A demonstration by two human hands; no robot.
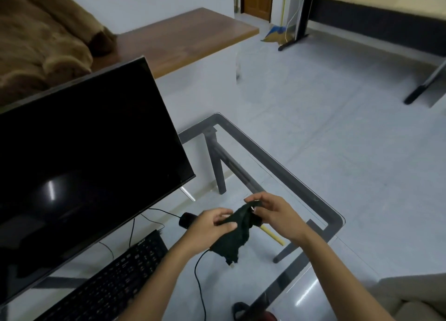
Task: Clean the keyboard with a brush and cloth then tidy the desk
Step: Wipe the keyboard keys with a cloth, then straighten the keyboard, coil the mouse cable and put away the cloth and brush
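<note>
Cloth: the dark cloth [233, 236] hangs between my two hands above the glass desk [321, 209], right of the keyboard; its upper edge is bunched at my fingers and the rest droops toward the desk.
Left grip: my left hand [210, 226] has thumb and fingers pressed together on the cloth's left side, pinching it.
Right grip: my right hand [272, 214] pinches the cloth's top corner between thumb and forefinger, the other fingers curled loosely.
Key relation: the keyboard [108, 279] lies down and to the left of the cloth, its long axis running from the lower left up toward my left hand; the left hand is the nearer one, so I judge the wipe would travel leftward and toward me along that axis.
Brush: a pale wooden handle [272, 235] pokes out from under the cloth toward the right; I take it for the brush, but its head is hidden.
Other things: the monitor [84, 176] stands just behind the keyboard; a black cable [200, 284] loops across the desk below the cloth.
Hard to make out: the small black cylinder [187, 220] just beside my left hand, and the keyboard's lower end, cut off by the frame edge.
</note>
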